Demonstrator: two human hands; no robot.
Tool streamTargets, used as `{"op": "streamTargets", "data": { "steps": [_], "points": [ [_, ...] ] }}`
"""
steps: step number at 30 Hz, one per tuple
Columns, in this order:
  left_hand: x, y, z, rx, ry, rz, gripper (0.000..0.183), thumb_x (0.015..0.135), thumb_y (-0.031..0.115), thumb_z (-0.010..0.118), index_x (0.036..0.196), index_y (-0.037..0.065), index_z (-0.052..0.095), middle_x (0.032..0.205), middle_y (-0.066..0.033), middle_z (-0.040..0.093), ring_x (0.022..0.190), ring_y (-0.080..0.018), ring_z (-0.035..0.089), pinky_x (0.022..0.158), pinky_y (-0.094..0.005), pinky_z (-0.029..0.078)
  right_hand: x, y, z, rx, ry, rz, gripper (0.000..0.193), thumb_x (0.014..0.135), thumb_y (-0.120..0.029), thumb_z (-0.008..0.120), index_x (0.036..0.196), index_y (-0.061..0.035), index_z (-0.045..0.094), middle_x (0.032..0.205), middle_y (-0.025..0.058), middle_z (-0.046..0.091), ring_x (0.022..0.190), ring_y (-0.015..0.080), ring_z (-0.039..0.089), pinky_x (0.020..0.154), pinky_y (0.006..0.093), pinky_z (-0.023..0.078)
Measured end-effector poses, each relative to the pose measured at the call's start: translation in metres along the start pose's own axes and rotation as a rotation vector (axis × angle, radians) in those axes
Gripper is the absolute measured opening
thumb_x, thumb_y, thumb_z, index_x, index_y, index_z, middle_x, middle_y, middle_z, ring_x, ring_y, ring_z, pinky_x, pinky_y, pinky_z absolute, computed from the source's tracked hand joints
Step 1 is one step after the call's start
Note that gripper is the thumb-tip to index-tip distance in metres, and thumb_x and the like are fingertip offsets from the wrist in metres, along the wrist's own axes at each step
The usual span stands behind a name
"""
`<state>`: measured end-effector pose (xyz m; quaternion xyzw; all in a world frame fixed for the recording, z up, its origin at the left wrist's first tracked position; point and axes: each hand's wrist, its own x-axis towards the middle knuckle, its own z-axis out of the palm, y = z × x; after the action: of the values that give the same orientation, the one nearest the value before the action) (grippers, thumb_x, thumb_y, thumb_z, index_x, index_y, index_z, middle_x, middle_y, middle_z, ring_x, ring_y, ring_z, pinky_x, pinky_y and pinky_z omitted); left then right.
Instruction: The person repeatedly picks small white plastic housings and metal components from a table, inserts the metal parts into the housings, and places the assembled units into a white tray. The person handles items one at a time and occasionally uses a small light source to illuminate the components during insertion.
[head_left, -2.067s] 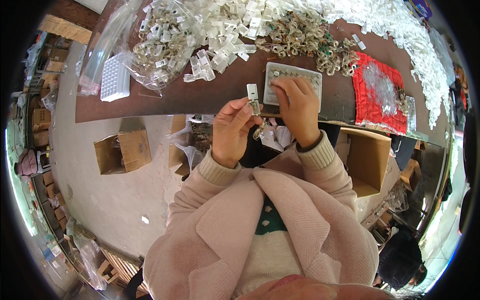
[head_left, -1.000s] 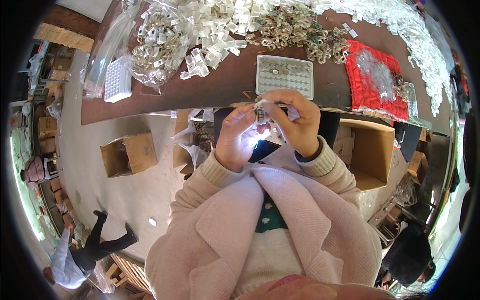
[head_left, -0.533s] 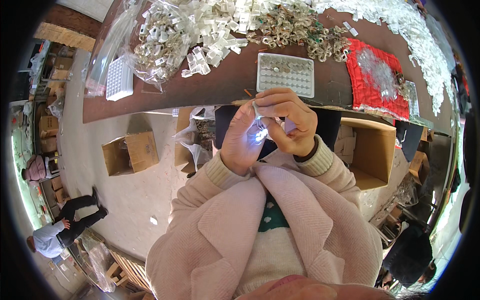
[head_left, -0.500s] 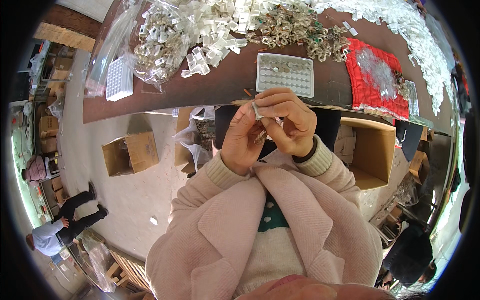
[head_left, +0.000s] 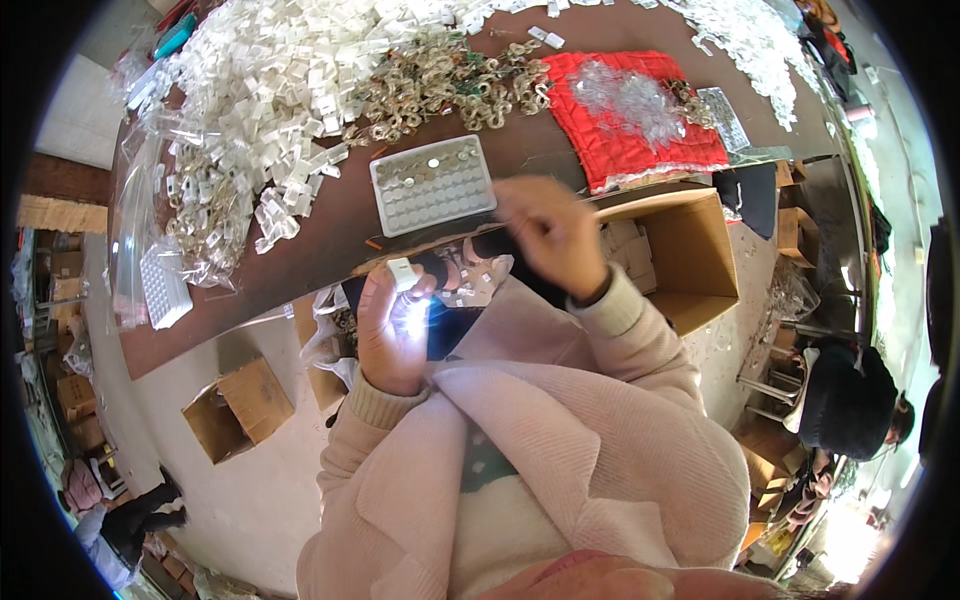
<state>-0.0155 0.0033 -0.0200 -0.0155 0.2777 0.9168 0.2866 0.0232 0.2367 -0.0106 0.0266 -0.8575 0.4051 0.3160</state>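
My left hand is closed around a small white plastic case, held upright between thumb and fingers just off the table's front edge. A bright bluish-white light glows right below the case, by the fingers. My right hand is smeared by motion beside the right edge of a pale dimpled tray, so its fingers cannot be read. Several round silvery discs lie in the tray's far part. Behind it is a heap of coiled clear wires.
White plastic parts are heaped at the back left. A red quilted cloth with clear bits on it lies right of the tray. Stacked dimpled trays stand at the left. Open cardboard boxes flank my lap; a person sits at the right.
My hands, together before, have parted: the left moved left and down with the white case, the right went right. A bright light now shows below the case. The whole view has turned.
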Motion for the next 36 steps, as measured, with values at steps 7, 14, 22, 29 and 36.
{"op": "streamTargets", "data": {
  "steps": [7, 14, 22, 29, 36],
  "points": [
    [0.004, -0.006, -0.007, -0.085, 0.007, -0.057, 0.022, 0.098, 0.016, 0.064, 0.114, 0.002, 0.06, 0.099, -0.0108, 0.068, 0.085, -0.0188, 0.061, 0.088, -0.0356, 0.049, 0.014, 0.112, -0.082, -0.613, 0.251, 0.234, 0.018, 0.087, -0.006, 0.072, 0.105, -0.0045, 0.074, 0.096, 0.0149, 0.071, 0.083, 0.0305, 0.069, 0.072, 0.0362, 0.055],
    [0.003, -0.004, -0.008, -0.061, 0.085, -0.044, 0.023, 0.098, 0.016, 0.065, 0.114, 0.0, 0.059, 0.099, -0.0137, 0.068, 0.089, -0.021, 0.063, 0.088, -0.0361, 0.05, 0.009, 0.119, -0.076, -0.648, 0.179, 0.231, 0.012, 0.087, -0.005, 0.07, 0.099, -0.0056, 0.072, 0.09, 0.0154, 0.068, 0.081, 0.0332, 0.067, 0.071, 0.0393, 0.053],
    [0.007, -0.005, -0.006, -0.097, -0.067, -0.056, 0.019, 0.098, 0.015, 0.063, 0.11, 0.0, 0.06, 0.099, -0.0122, 0.068, 0.09, -0.0195, 0.062, 0.087, -0.0363, 0.049, 0.005, 0.112, -0.082, -0.475, 0.254, 0.225, 0.018, 0.088, 0.003, 0.066, 0.104, -0.0047, 0.072, 0.092, 0.0141, 0.069, 0.079, 0.0265, 0.068, 0.07, 0.0329, 0.053],
    [0.004, -0.005, 0.002, 0.045, 0.153, -0.062, 0.017, 0.101, 0.023, 0.061, 0.099, 0.006, 0.064, 0.087, -0.0065, 0.065, 0.079, -0.0158, 0.05, 0.084, -0.0346, 0.043, 0.014, 0.101, -0.075, -0.193, 0.285, 0.377, 0.011, 0.086, -0.003, 0.075, 0.096, -0.0009, 0.073, 0.086, 0.0064, 0.072, 0.076, 0.0119, 0.066, 0.069, 0.0262, 0.053],
    [0.005, -0.005, 0.003, 0.013, 0.034, -0.057, 0.017, 0.1, 0.022, 0.062, 0.101, 0.006, 0.066, 0.092, -0.008, 0.069, 0.08, -0.0154, 0.053, 0.084, -0.0344, 0.043, 0.023, 0.089, -0.08, -0.032, 0.343, 0.559, 0.01, 0.087, -0.005, 0.077, 0.093, 0.0017, 0.074, 0.081, 0.0012, 0.072, 0.073, 0.005, 0.064, 0.065, 0.0213, 0.053]
  ]
}}
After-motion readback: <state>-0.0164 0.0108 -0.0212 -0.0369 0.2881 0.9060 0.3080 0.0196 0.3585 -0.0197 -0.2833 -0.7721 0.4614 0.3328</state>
